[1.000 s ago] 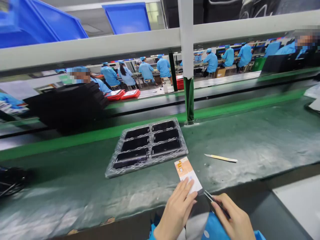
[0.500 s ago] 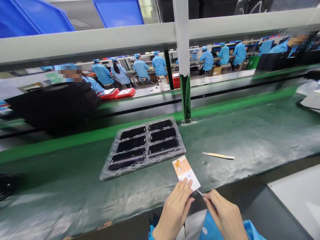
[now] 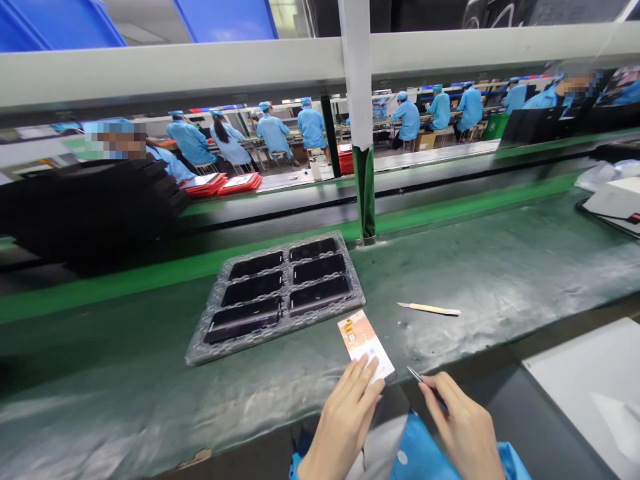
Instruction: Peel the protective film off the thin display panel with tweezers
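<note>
A flat rectangular panel [image 3: 367, 331], orange at its far end and white nearer me, lies on the green bench by its front edge. A small gold flex strip [image 3: 349, 328] shows at its far left corner. My left hand [image 3: 347, 413] rests on the panel's near end, fingers stretched flat over it; the near corner is partly hidden. Just to the right, my right hand [image 3: 460, 420] is closed on metal tweezers [image 3: 415, 374], their tips apart from the panel. Beyond them lies a thin knife [image 3: 430, 309] with a yellowish handle, blade pointing left.
A clear plastic tray [image 3: 233, 348] with several dark phone screens [image 3: 253, 288] lies left of the panel. Behind it rises a post [image 3: 364, 193]. A black stack [image 3: 90, 207] stands back left, with co-workers in blue [image 3: 273, 133] beyond. White items [image 3: 617, 200] lie far right.
My right hand has drawn the tweezers away from the panel's near edge, to the right. My left hand stays on the panel. The whole view has shifted slightly.
</note>
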The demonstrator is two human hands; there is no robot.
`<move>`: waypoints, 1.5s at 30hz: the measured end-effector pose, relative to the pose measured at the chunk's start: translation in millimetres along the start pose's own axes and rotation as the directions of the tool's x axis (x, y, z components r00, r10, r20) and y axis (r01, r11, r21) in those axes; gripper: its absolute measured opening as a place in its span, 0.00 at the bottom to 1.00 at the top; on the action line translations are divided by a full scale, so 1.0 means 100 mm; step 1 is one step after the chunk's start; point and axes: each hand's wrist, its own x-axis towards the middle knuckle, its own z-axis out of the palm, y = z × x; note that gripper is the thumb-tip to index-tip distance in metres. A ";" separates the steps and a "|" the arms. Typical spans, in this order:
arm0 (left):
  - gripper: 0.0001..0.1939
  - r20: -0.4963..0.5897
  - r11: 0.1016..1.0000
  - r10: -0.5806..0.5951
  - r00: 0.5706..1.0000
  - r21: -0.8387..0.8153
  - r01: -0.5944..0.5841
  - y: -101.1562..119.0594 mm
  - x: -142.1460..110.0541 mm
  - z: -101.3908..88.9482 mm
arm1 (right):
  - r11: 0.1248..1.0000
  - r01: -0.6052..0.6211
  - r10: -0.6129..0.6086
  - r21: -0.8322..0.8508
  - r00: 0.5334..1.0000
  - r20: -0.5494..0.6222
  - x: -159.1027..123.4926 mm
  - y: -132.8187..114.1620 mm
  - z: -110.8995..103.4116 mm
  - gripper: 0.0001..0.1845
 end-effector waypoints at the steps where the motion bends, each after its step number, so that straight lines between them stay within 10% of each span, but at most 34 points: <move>1: 0.15 0.013 1.000 0.014 1.000 0.017 -0.014 0.00 0.00 0.00 | 1.000 -0.012 0.012 -0.002 1.000 -0.017 0.01 0.00 -0.01 0.20; 18: 0.25 0.221 0.966 -0.069 0.973 0.260 0.009 0.17 0.30 0.05 | 0.984 -0.104 0.097 0.147 0.994 0.053 -0.11 0.11 0.04 0.14; 33: 0.16 0.061 0.995 -0.006 0.998 0.104 0.000 0.01 -0.04 -0.20 | 0.970 0.134 -0.155 0.203 0.983 0.093 -0.04 -0.06 -0.04 0.16; 45: 0.21 0.017 0.988 0.023 1.000 0.152 -0.026 0.05 -0.09 -0.09 | 0.976 0.095 -0.115 0.195 0.989 0.094 -0.04 -0.06 0.01 0.15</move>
